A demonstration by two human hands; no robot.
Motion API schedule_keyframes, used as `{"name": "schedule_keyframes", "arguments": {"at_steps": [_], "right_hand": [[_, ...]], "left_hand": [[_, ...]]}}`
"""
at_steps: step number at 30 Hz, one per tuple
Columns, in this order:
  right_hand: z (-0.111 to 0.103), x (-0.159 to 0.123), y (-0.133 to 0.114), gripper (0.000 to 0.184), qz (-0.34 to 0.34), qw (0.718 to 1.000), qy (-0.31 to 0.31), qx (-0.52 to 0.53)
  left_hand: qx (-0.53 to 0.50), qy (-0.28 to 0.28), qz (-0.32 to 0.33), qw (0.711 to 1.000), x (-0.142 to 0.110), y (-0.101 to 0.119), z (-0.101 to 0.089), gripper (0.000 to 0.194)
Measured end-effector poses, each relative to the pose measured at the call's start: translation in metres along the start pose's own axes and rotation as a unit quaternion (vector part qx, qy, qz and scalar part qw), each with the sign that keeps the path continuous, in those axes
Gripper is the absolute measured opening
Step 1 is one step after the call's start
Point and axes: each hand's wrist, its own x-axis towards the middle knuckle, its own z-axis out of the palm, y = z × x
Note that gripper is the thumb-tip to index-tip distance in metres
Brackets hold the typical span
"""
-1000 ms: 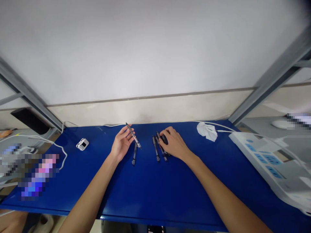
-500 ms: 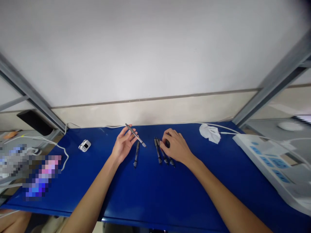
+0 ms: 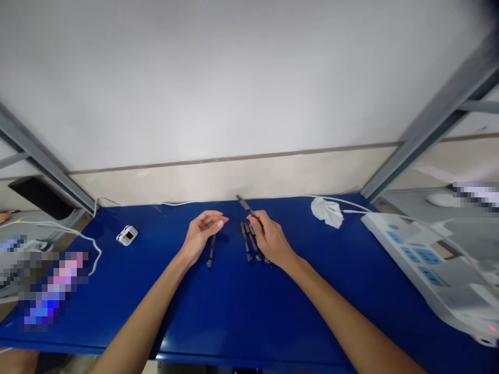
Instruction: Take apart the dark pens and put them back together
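My right hand [image 3: 272,240] is closed around a dark pen [image 3: 244,203], its upper end pointing up and away toward the wall. Beneath that hand several similar pens lie side by side on the blue desk, the leftmost pen [image 3: 247,243] in plain sight and others partly covered by my fingers. To the left, my left hand [image 3: 202,232] hovers with loosely curved fingers, thumb and fingertips a little apart and nothing visible in them. A lone pen [image 3: 211,254] lies just below it, its upper part hidden by the hand.
On the blue desk [image 3: 218,317] are a small white device [image 3: 127,236] at left and a crumpled white tissue [image 3: 328,212] at right. A white power strip [image 3: 393,249] runs along the right side. White cables trail along the wall edge, and a pixelated object [image 3: 58,291] lies far left.
The pen that was in my left hand is no longer there, and those fingers have curled in. My right hand, earlier down on the row of pens, now holds a pen raised.
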Motion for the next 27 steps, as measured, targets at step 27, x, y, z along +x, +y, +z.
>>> {"name": "schedule_keyframes", "arguments": {"at_steps": [27], "right_hand": [[0.018, -0.005, 0.009, 0.040, -0.126, 0.977, -0.072, -0.156]], "left_hand": [[0.083, 0.000, 0.065, 0.994, -0.010, 0.012, 0.011, 0.030]]}}
